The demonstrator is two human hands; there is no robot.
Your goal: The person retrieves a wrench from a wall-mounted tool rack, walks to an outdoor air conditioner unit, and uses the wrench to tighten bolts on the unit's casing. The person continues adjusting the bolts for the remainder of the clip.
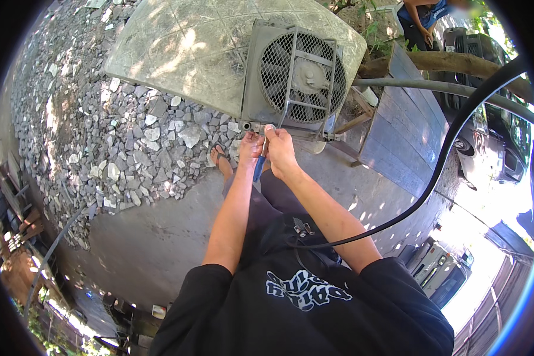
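A grey, dusty radiator (pixel 252 98) with a round fan behind a mesh guard (pixel 307 77) rests on a pale stone slab, ahead of me. Both my hands are at its near left edge, by a round pipe end (pixel 247 126). My right hand (pixel 280 151) is closed, thumb forward, on a slim tool with a blue handle (pixel 259 168); its working end is hidden by my fingers. Close beside it, my left hand (pixel 250 147) has its fingers bent together against the radiator's edge. What those fingers pinch, if anything, is too small to make out.
Broken grey stones (pixel 142 130) cover the ground on the left, beside concrete (pixel 136 255). A wooden board table (pixel 400 127) stands to the right. A black cable (pixel 439 172) arcs across my right side. Another person (pixel 421 24) is at the far right, near parked vehicles (pixel 486 136).
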